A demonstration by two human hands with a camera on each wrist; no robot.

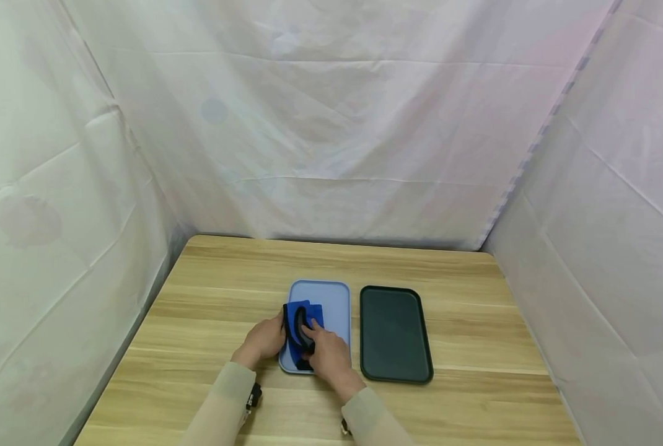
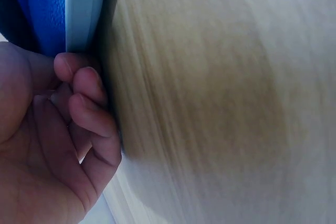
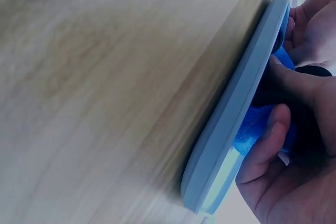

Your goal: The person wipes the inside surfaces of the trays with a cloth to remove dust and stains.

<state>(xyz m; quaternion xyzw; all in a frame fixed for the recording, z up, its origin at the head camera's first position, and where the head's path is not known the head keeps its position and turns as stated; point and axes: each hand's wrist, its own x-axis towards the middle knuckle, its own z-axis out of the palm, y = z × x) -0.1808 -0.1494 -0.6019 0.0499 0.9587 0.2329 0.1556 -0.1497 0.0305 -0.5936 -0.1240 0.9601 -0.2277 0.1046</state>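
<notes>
A blue cloth with black edging lies bunched over the left part of a light blue tray. A dark, curved, rounded patch shows in its middle; I cannot tell what it is. My right hand pinches the cloth from the near right side, its thumb and a finger pressed into the folds in the right wrist view. My left hand is at the tray's left edge, next to the cloth. In the left wrist view its curled fingers sit against the tray's rim, gripping it; the thumb's contact is partly hidden.
A dark green tray lies just right of the light blue one, a narrow gap between them. Both rest on a wooden table. White sheets hang behind the table and along both sides.
</notes>
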